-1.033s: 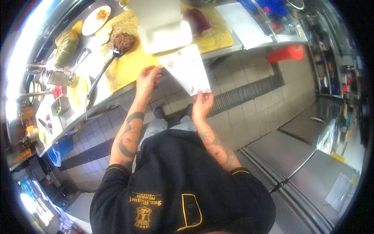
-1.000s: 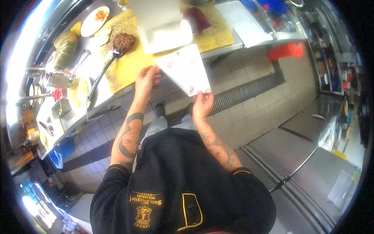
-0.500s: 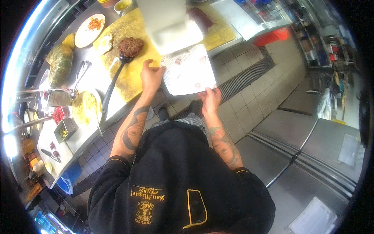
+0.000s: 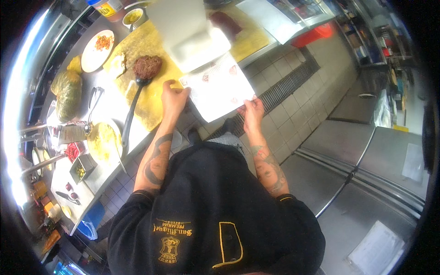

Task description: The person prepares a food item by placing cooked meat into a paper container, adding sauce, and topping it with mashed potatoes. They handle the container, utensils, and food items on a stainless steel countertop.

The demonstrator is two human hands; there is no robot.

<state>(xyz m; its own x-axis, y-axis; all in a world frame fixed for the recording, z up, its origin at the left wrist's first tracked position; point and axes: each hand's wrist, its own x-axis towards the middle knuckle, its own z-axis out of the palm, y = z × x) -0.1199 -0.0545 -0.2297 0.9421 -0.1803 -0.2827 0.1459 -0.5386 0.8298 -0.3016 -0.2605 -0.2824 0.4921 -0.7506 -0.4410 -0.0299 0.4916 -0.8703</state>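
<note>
A white sheet of paper [image 4: 219, 94] with small reddish prints is stretched between my hands in front of the cutting board. My left hand [image 4: 175, 101] pinches its left edge between thumb and fingers. At the near right corner, my right hand [image 4: 253, 113] grips the sheet, fingers closed. Just beyond the paper stands an open white takeaway box [image 4: 206, 52], its lid raised. A browned meat patty [image 4: 147, 67] rests on the head of a black long-handled utensil [image 4: 132, 112], left of my left hand.
The yellow cutting board [image 4: 151, 105] also carries a dark red piece [image 4: 225, 25] behind the box. To the left are a plate with chopped red bits [image 4: 94, 57], a green squash [image 4: 68, 98], a plate of yellow food [image 4: 103, 142] and a metal tin [image 4: 81, 169]. A floor drain [image 4: 288, 80] runs at right.
The sheet has tilted, its near edge now slanting, and my left hand has closed in on its left edge. My right hand still holds its corner. The whole view has shifted slightly.
</note>
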